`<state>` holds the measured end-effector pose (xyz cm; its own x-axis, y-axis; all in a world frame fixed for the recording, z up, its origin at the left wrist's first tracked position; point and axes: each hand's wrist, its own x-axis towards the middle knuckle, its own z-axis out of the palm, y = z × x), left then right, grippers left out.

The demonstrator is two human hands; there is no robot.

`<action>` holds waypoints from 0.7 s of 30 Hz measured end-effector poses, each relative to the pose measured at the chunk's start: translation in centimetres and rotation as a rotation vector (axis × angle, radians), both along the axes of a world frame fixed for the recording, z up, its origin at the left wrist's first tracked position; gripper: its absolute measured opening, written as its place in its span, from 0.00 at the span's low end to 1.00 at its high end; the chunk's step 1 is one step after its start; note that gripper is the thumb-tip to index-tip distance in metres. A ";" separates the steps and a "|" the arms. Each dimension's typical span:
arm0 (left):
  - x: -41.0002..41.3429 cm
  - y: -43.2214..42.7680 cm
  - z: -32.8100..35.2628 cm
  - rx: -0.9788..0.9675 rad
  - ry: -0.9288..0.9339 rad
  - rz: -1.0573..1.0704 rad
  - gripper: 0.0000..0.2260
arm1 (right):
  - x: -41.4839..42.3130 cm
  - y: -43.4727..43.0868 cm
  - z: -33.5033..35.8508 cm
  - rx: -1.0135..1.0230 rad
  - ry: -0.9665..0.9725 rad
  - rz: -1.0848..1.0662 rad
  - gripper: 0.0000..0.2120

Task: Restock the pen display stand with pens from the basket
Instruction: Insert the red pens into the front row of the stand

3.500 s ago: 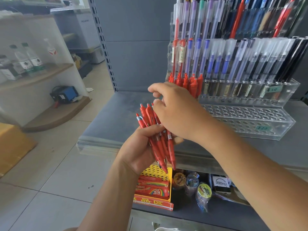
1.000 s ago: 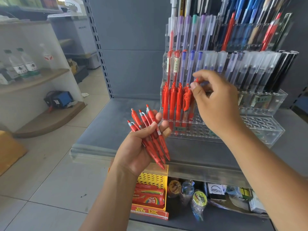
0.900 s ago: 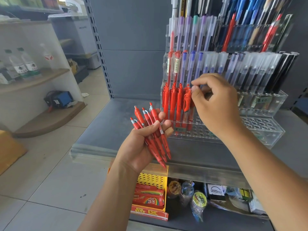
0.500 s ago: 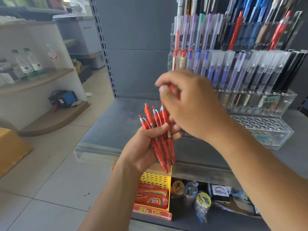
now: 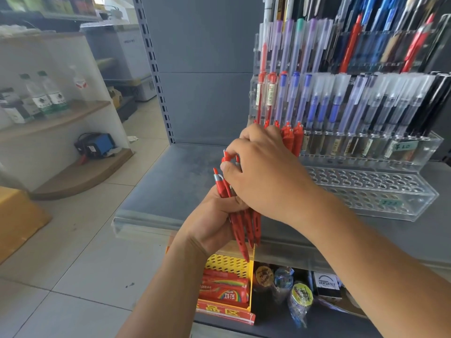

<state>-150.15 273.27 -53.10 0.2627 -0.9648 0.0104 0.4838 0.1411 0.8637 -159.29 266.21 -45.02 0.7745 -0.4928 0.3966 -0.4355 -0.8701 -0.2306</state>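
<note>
Red pens (image 5: 240, 234) near-upright, tips downward

Right hand (image 5: 266, 176), a second ago at the display stand (image 5: 366, 189), has returned to the red pens (image 5: 240, 230) gripped in the left hand (image 5: 212, 223). Its thumb and forefinger now close on a pen top.

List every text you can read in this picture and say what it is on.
"VERSATILE": box on the lower shelf.
"彩虹": red pack in the yellow basket.
"品区": red strip on that basket's front.
Too blurred: the price tags on the pen display stand, the pens' stickers, the bottle labels.
</note>
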 end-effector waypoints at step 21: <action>-0.1 -0.5 -0.1 -0.141 0.146 -0.102 0.15 | -4.7 -4.6 5.3 0.334 -0.901 0.116 0.08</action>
<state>-150.28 272.74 -53.21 0.1727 -0.9781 0.1159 0.6205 0.1995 0.7584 -163.99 261.60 -39.68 0.2994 -0.6275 0.7188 0.1100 -0.7256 -0.6793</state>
